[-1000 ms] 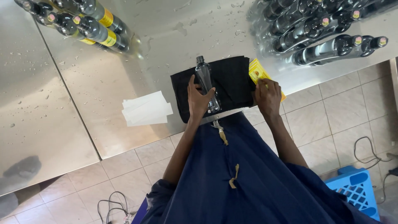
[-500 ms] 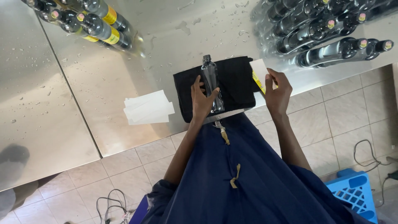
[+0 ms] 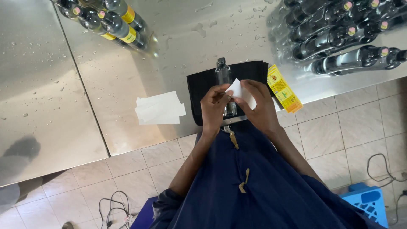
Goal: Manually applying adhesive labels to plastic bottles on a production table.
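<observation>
Left hand (image 3: 215, 111) and right hand (image 3: 259, 106) pinch label (image 3: 241, 92) over bottle (image 3: 224, 78).

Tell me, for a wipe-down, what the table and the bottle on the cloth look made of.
Table: likely stainless steel, brushed and shiny, with beaded water drops. Bottle: clear, probably plastic; see-through body, dark cap.

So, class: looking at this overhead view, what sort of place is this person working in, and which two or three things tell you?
Probably a small bottling or labelling workshop. A wet steel table holds rows of dark capped bottles lying down. A stack of yellow labels lies beside a black cloth, and both hands hold a white label at a clear bottle.
</observation>
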